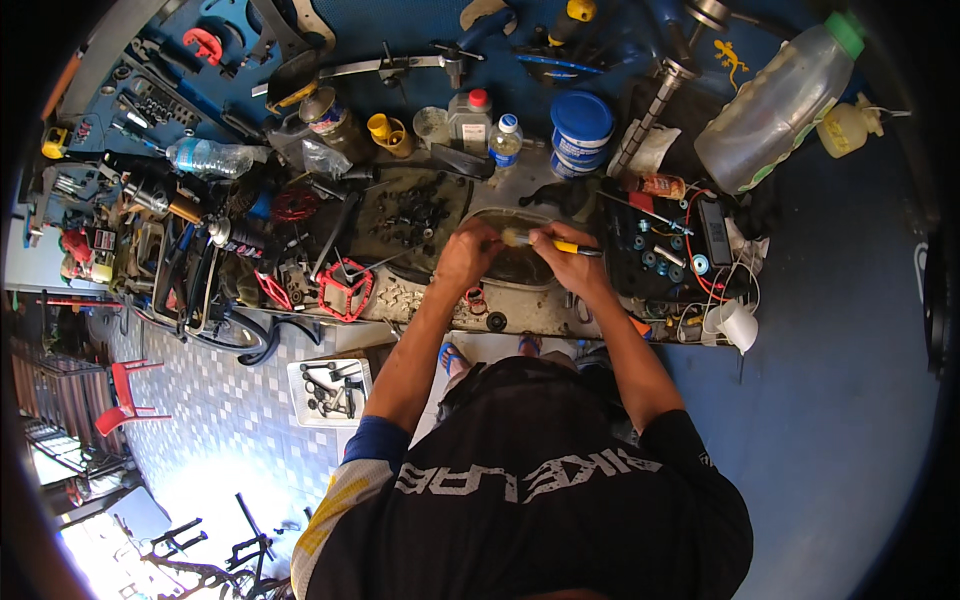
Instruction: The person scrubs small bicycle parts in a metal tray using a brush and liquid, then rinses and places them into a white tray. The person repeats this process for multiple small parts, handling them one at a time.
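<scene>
head view: a slim brush (550, 243) lies above the oval tray (520, 287) near the middle of the counter (540, 317), its long axis running nearly crosswise. its pale bristle end points to the left, toward the other hand, and its yellow and black handle runs off to the right, dipping slightly toward the person. the right hand's grip (572, 264) is closed around that handle, which looks smooth and rod-shaped. the left hand's grip (470, 254) has its fingers drawn together just beside the bristles; whether it pinches some small part, i cannot tell.

the oval tray has a rounded, pale rim and a murky brown inside. left of it, a dark, grimy mat (385, 215) carries a scatter of small blackened parts. nearer the front edge lies a red pedal (345, 290), an angular open frame. to the right, glossy blue rings (665, 262) sit among metal pieces on a black surface, with a white cup (738, 325) at the corner. behind stand a round blue tub (582, 125) with a lid and a clear plastic bottle (505, 145) with a blue cap.
</scene>
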The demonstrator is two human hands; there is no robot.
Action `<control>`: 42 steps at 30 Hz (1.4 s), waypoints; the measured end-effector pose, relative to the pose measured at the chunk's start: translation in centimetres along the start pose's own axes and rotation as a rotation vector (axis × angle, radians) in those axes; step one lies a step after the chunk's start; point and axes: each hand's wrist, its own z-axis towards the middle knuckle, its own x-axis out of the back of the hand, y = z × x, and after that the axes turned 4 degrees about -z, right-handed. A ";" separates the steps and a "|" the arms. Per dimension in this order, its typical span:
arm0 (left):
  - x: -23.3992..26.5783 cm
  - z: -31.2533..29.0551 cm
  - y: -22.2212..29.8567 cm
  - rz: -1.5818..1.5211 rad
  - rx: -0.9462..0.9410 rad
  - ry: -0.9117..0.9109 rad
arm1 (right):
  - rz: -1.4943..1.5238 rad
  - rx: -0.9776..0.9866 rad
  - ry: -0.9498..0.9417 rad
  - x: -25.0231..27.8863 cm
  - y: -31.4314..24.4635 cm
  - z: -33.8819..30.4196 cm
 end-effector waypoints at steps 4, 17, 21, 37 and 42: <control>-0.5 -0.3 -0.7 -0.001 -0.065 0.060 | -0.082 0.007 0.013 -0.4 -0.1 0.0; -0.9 -0.8 -3.4 -0.154 0.333 -0.103 | -0.377 0.105 0.165 1.5 3.1 -0.9; -1.1 -0.3 -1.6 0.051 0.066 -0.013 | -0.064 0.161 0.070 -0.6 -1.1 -1.0; 0.0 0.0 -1.5 -0.158 0.277 0.014 | -0.149 -0.027 0.085 0.4 3.3 -0.8; -1.0 0.1 -3.7 -0.667 0.524 0.037 | -0.069 -0.089 0.046 0.8 2.9 -0.8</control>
